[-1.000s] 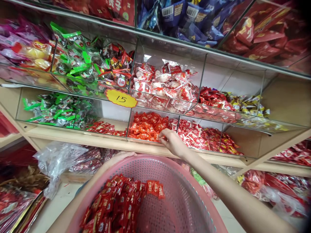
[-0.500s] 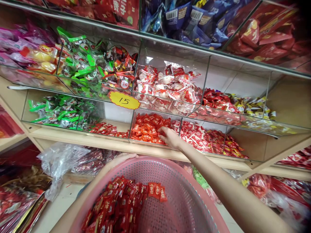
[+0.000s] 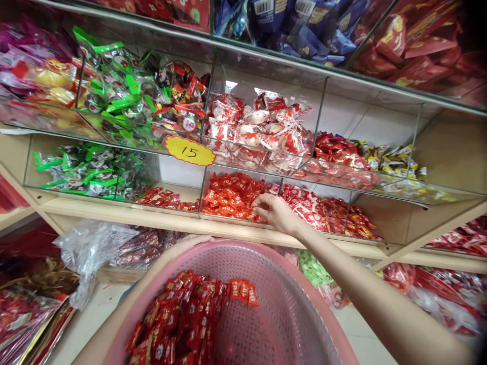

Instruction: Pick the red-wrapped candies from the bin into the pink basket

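A pink perforated plastic basket [image 3: 281,284] is in front of me at the bottom of the view. On its left side lies a heap of dark red candy packets [image 3: 178,314], with a few orange-red packets [image 3: 243,291] beside them. My left hand [image 3: 192,242] grips the far rim of the basket, its fingers partly hidden. Over the front edge of a clear shelf bin full of orange-red candy packets [image 3: 232,195], my right hand [image 3: 276,210] has its fingers curled together. What lies between those fingertips I cannot make out.
Clear bins in tiers hold green-wrapped candies [image 3: 91,167], red-and-white wrapped candies [image 3: 262,126] and red-and-white packets [image 3: 304,203]. A yellow price tag [image 3: 189,150] reading 15 hangs on the upper bin. A wooden shelf edge [image 3: 152,215] runs below; plastic bags [image 3: 93,248] are under it.
My right hand has drawn back slightly to the right from the orange-red packets. My left hand stays on the basket rim, and the view has shifted a little.
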`<state>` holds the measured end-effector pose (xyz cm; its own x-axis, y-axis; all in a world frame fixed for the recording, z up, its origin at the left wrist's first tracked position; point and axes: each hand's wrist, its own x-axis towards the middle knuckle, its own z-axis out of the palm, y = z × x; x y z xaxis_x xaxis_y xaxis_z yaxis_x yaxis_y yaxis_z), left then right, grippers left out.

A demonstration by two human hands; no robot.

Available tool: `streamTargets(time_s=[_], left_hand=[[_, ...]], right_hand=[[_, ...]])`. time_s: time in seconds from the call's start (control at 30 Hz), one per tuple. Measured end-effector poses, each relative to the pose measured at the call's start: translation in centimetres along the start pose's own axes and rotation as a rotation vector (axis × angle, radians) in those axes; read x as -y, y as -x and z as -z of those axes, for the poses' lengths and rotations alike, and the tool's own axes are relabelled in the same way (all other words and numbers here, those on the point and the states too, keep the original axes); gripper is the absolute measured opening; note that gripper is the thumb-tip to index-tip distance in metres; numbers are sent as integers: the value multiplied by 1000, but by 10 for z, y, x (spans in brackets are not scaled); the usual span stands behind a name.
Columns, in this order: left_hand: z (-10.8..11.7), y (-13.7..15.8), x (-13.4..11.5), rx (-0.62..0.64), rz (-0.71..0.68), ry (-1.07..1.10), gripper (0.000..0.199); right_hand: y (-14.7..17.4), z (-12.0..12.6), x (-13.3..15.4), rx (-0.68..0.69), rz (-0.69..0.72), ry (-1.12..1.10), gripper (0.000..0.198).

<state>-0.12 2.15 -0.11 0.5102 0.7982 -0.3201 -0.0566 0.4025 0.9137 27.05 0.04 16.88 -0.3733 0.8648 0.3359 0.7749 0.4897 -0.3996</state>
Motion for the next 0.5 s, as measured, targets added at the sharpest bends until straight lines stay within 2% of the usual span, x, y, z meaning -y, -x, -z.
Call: streamTargets(time_s=[0.1, 0.17, 0.3, 0.4, 0.5], left_hand=[[-2, 3, -2, -10, 31, 58, 50], [-3, 5, -3, 4, 18, 55, 47], [-2, 3, -1, 30, -9, 9, 40], [0, 1, -1, 70, -30, -29, 41], [-1, 2, -2, 80, -66, -85, 40]], right_hand=[[23, 10, 16, -106, 52, -49, 6], [41, 8, 24, -121, 49, -97, 9], [75, -25, 24, 93, 37, -120, 10], [91, -60, 15, 287, 50, 59, 10], [96, -86, 12, 390, 61, 263, 11]])
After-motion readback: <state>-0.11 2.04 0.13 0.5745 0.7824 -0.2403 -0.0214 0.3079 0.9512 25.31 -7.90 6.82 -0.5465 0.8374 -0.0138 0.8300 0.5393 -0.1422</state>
